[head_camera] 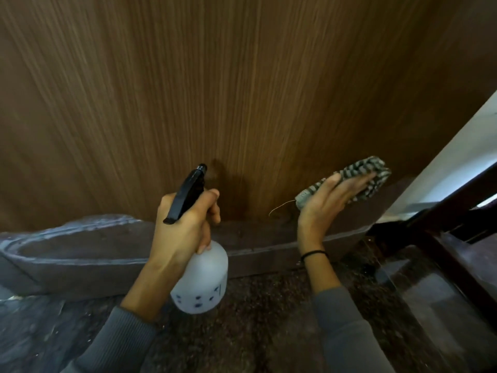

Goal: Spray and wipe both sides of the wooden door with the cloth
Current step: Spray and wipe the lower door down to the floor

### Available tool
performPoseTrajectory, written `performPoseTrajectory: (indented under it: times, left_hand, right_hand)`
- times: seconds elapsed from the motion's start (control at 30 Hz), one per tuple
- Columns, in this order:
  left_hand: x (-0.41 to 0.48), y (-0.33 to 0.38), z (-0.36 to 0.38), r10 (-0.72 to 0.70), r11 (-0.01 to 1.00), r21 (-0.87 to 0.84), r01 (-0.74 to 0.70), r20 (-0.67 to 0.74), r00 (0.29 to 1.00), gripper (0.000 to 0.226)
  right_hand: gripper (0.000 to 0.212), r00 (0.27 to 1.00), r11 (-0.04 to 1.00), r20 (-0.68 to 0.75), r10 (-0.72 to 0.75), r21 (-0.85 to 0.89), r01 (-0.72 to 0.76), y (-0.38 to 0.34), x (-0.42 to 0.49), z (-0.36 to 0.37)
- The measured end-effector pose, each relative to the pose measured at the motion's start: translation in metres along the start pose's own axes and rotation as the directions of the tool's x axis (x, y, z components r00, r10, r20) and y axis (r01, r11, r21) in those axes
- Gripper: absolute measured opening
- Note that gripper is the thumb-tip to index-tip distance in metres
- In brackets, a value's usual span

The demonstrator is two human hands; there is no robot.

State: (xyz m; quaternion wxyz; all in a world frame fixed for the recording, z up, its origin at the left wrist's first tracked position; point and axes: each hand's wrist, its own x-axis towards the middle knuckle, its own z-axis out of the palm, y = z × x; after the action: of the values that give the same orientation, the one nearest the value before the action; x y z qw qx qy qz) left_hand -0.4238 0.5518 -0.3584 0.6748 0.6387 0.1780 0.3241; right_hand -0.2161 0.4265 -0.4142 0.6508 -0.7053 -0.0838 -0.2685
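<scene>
The brown wooden door fills the upper view, seen from low down near its bottom edge. My left hand grips a white spray bottle by its black trigger head, nozzle pointing at the door's lower part. A darker patch shows on the wood right in front of the nozzle. My right hand presses a grey and white striped cloth flat against the door low on the right, fingers straight. A loose thread hangs from the cloth.
A dark stone threshold runs along the door's foot. The floor is dark speckled stone. At the right stand a white wall and dark wooden frame pieces.
</scene>
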Motion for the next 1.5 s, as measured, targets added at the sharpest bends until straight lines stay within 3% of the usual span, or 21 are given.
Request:
performPoseTrajectory:
  times: [0.07,0.13,0.23,0.3,0.33,0.4,0.47,0.53,0.6,0.67,0.73,0.8,0.9,0.97,1.0,1.07,1.13,1.2,1.3,1.4,1.5]
  left_hand:
    - [-0.001,0.001,0.0,-0.005,1.0,-0.002,0.005,0.006,1.0,0.038]
    - [0.0,0.0,0.002,-0.017,1.0,0.0,0.017,0.024,1.0,0.037]
    - [0.004,-0.007,0.005,-0.035,0.999,0.019,0.035,0.009,0.999,0.039]
    - [0.004,-0.012,0.008,-0.042,0.999,0.027,0.042,0.0,0.999,0.043]
    - [0.004,-0.014,0.008,-0.05,0.998,0.028,0.05,-0.002,0.999,0.043]
    - [0.005,-0.018,0.008,-0.075,0.997,0.029,0.075,0.004,0.997,0.04]
    - [0.005,-0.019,0.007,-0.084,0.996,0.035,0.083,0.021,0.996,0.037]
    - [0.005,-0.019,0.005,-0.084,0.995,0.05,0.083,0.022,0.996,0.036]
    - [0.006,-0.018,0.004,-0.083,0.995,0.056,0.082,0.019,0.996,0.036]
    - [0.007,-0.017,0.005,-0.079,0.995,0.058,0.077,0.022,0.997,0.036]
    - [0.007,-0.017,0.009,-0.078,0.996,0.053,0.076,0.035,0.996,0.035]
    - [0.01,-0.02,0.018,-0.088,0.995,0.054,0.084,0.069,0.994,0.036]
    - [0.013,-0.028,0.038,-0.096,0.994,0.062,0.088,0.131,0.987,0.042]
    - [0.012,-0.034,0.052,-0.103,0.994,0.062,0.094,0.161,0.982,0.044]
    - [0.011,-0.037,0.06,-0.11,0.993,0.063,0.1,0.18,0.977,0.043]
    - [0.01,-0.042,0.076,-0.122,0.991,0.077,0.106,0.238,0.964,0.04]
    - [0.009,-0.045,0.089,-0.116,0.992,0.078,0.098,0.275,0.954,0.038]
    - [0.01,-0.047,0.099,-0.114,0.993,0.071,0.097,0.301,0.947,0.037]
    - [0.012,-0.052,0.111,-0.112,0.993,0.078,0.091,0.325,0.939,0.037]
    - [0.014,-0.057,0.126,-0.132,0.988,0.122,0.094,0.347,0.928,0.04]
    - [0.017,-0.059,0.143,-0.14,0.981,0.177,0.08,0.362,0.922,0.04]
  right_hand:
    - [0.062,0.995,0.995,0.06,-0.085,-0.041,0.088,-0.008,-0.022,0.008]
    - [0.063,0.915,0.921,0.27,-0.299,-0.17,0.351,-0.003,-0.062,0.018]
    - [0.076,0.61,0.633,0.604,-0.512,-0.214,0.744,0.021,-0.111,0.025]
    - [0.082,0.41,0.444,0.694,-0.592,-0.144,0.884,0.034,-0.11,0.021]
    - [0.082,0.361,0.402,0.712,-0.602,-0.121,0.908,0.037,-0.101,0.017]
    - [0.077,0.415,0.428,0.706,-0.574,-0.173,0.887,0.045,-0.082,0.006]
    - [0.062,0.635,0.588,0.609,-0.475,-0.317,0.744,0.054,-0.062,-0.007]
    - [0.061,0.841,0.81,0.436,-0.32,-0.335,0.482,0.058,-0.043,-0.018]
    - [0.065,0.926,0.933,0.327,-0.187,-0.235,0.272,0.052,-0.032,-0.021]
    - [0.066,0.958,0.973,0.261,-0.118,-0.16,0.164,0.041,-0.032,-0.016]
    - [0.064,0.964,0.981,0.246,-0.098,-0.142,0.135,0.032,-0.045,-0.008]
    - [0.062,0.903,0.93,0.359,-0.237,-0.187,0.318,0.033,-0.063,-0.003]
    - [0.061,0.639,0.695,0.643,-0.422,-0.224,0.684,0.05,-0.088,-0.007]
    - [0.06,0.552,0.571,0.691,-0.467,-0.241,0.785,0.059,-0.081,-0.014]
    - [0.061,0.575,0.575,0.676,-0.46,-0.267,0.773,0.061,-0.071,-0.018]
    - [0.065,0.74,0.71,0.56,-0.373,-0.341,0.616,0.064,-0.048,-0.029]
    - [0.069,0.897,0.883,0.401,-0.185,-0.333,0.331,0.066,-0.02,-0.041]
    - [0.073,0.965,0.962,0.262,-0.003,-0.263,0.075,0.067,0.002,-0.049]
    - [0.075,0.965,0.979,0.239,0.107,-0.193,-0.061,0.06,-0.002,-0.045]
    - [0.082,0.878,0.98,0.472,-0.083,-0.123,0.159,0.058,-0.037,-0.045]
    - [0.088,0.774,0.933,0.618,-0.135,-0.185,0.31,0.074,-0.039,-0.053]
